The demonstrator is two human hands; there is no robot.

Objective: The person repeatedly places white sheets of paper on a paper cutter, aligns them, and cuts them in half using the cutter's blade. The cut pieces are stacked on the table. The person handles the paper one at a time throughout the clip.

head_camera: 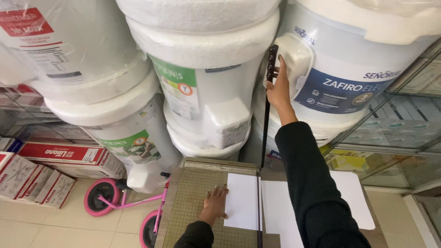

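The right hand (279, 89) is wrapped around the raised blade handle (272, 59) of the paper cutter (188, 202); the left hand (215, 204) lies flat, fingers spread, on the white sheet (243, 200) against the blade line. The paper looks thin, floppy and slippery (probably one sheet), so it's best pinned flat near the cut.

One paper cutter (193, 202), two white sheets (243, 200) on it, two hands (215, 204), one pink bicycle (121, 200), five wrapped white tanks (206, 82), several red-and-white boxes (69, 154).
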